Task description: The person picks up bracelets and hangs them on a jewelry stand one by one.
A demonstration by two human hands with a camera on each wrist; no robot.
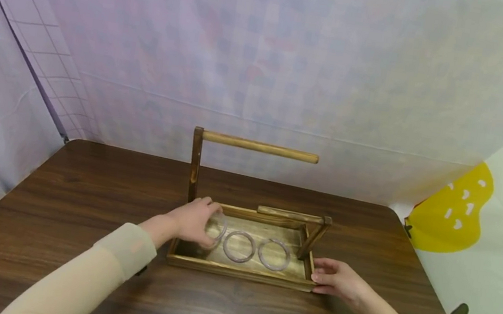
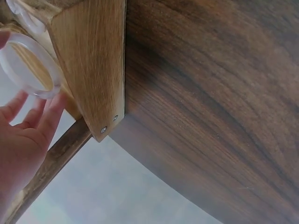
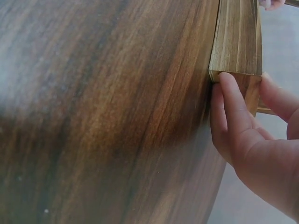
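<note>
A wooden bracelet stand [image 1: 241, 272] with a shallow tray base and two L-shaped arms sits on the table. Two pale, translucent bangles [image 1: 239, 247] lie side by side on its tray floor. At the tray's left end my left hand [image 1: 194, 221] pinches a third bangle [image 2: 50, 70] between thumb and fingers, tilted up on edge in the left wrist view. My right hand [image 1: 335, 280] grips the tray's right front corner. There the thumb lies at the rim and the fingers [image 3: 233, 100] press the outside of the end wall.
The taller post carries a long bar [image 1: 260, 147] above the tray's back; a shorter arm [image 1: 291, 214] rises from the right end. Dark wood-grain table [image 1: 96, 199] surrounds the stand. A patterned cloth [image 1: 265, 62] hangs behind, and a yellow shape [image 1: 448, 217] is at the right.
</note>
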